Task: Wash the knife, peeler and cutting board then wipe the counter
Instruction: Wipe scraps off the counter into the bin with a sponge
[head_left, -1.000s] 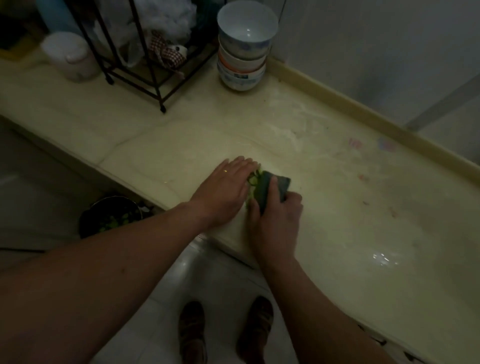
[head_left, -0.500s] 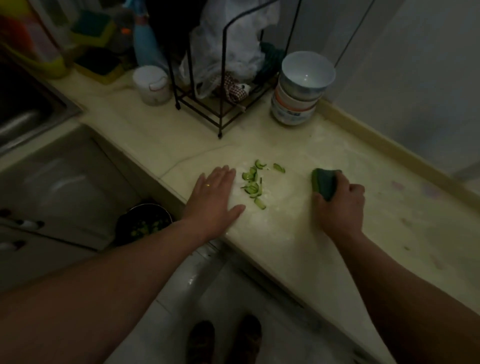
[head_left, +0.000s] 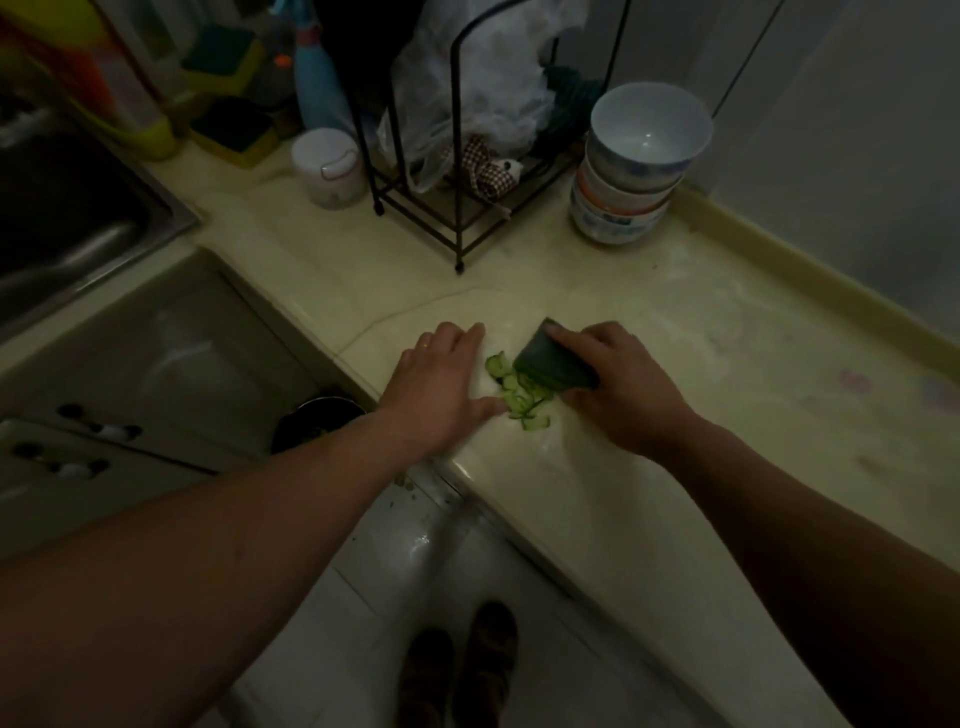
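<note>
My right hand (head_left: 626, 384) grips a dark green sponge (head_left: 550, 361) and holds it down on the pale yellow counter (head_left: 701, 374). The sponge's left edge touches a small heap of green peel scraps (head_left: 517, 397) near the counter's front edge. My left hand (head_left: 441, 384) lies flat on the counter just left of the scraps, fingers straight, thumb next to the heap. Knife, peeler and cutting board are not in sight.
A stack of bowls (head_left: 634, 166) stands at the back by the wall. A black wire rack (head_left: 467, 156) with plastic bags and a white lidded jar (head_left: 330, 169) stand behind my hands. The sink (head_left: 67, 223) is at left; a dark bin (head_left: 317, 421) sits below the counter edge.
My right hand has slid the sponge left up against the peel scraps, gathering them toward my left hand, which has stayed flat in about the same place.
</note>
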